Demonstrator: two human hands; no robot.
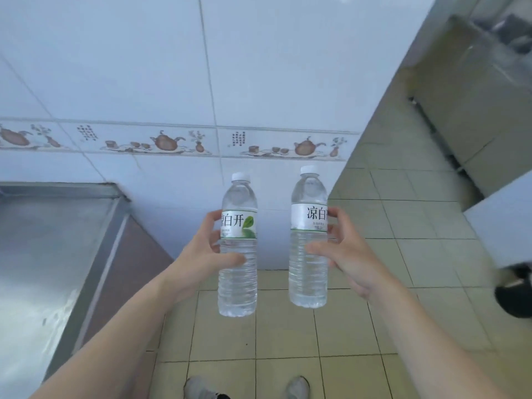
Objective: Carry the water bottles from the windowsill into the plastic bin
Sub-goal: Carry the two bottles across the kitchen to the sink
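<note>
1. The left hand (201, 251) wraps its thumb and fingers around the left bottle (237, 246) at the label, holding it upright.
2. The right hand (345, 251) clasps the right bottle (308, 240) the same way.
3. Both bare forearms stretch forward, bottles side by side and apart, above the tiled floor (288, 335).
4. A steel counter (43, 254) stands left.

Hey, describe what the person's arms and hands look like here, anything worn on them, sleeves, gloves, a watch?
Both forearms are bare as far as the frame shows: no sleeves reach into view. The left hand and right hand wear no gloves, and no rings, watch or wristband can be seen on the visible sides. The nails look short and unpainted. Grey shoes show at the bottom edge.
</note>
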